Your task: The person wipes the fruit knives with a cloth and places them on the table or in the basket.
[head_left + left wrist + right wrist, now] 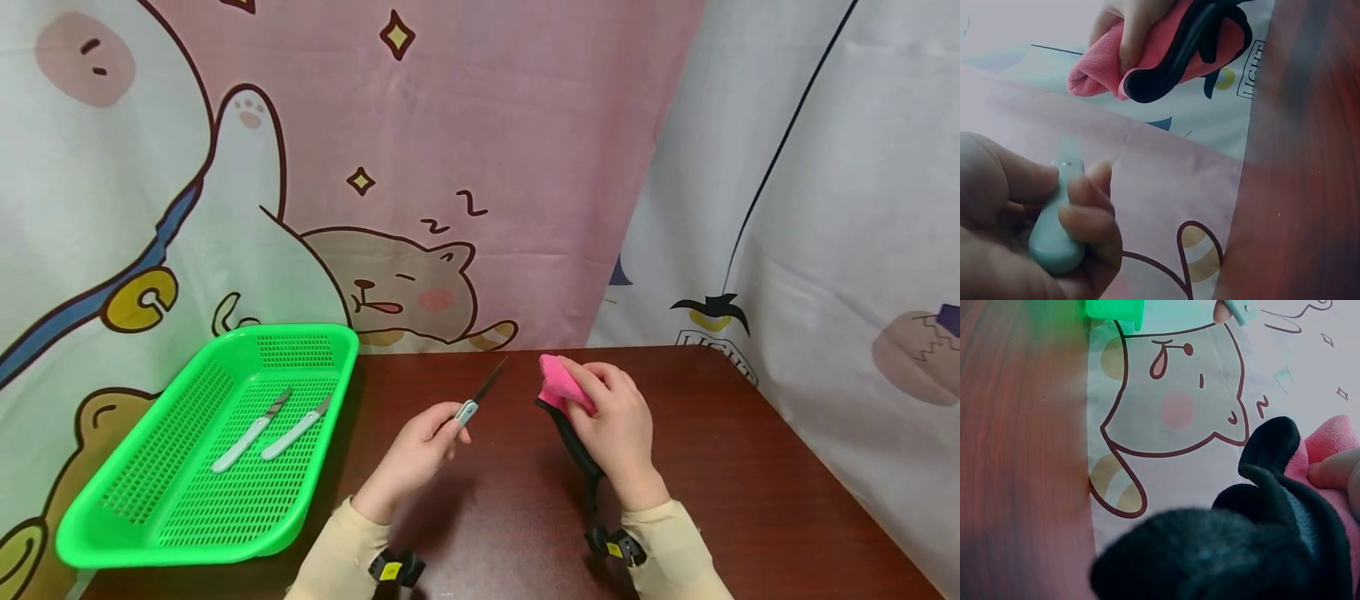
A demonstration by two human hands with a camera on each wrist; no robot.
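Observation:
My left hand (420, 446) grips a small knife (467, 412) by its pale handle, with the thin dark blade tilted up and to the right. In the left wrist view the fingers and thumb wrap the handle (1057, 244). To the right, my right hand (618, 429) pinches a bunched pink cloth (558, 381) with black edging (573, 442) that hangs below. Cloth and blade are apart. The black edging (1210, 556) looms large in the right wrist view and covers part of the hand.
At the left of the dark wooden table (750, 500) stands a green plastic basket (82, 533). Inside lie two pale-handled knives, one on the left (243, 443) and one on the right (292, 436). A printed curtain (525, 167) hangs behind the table.

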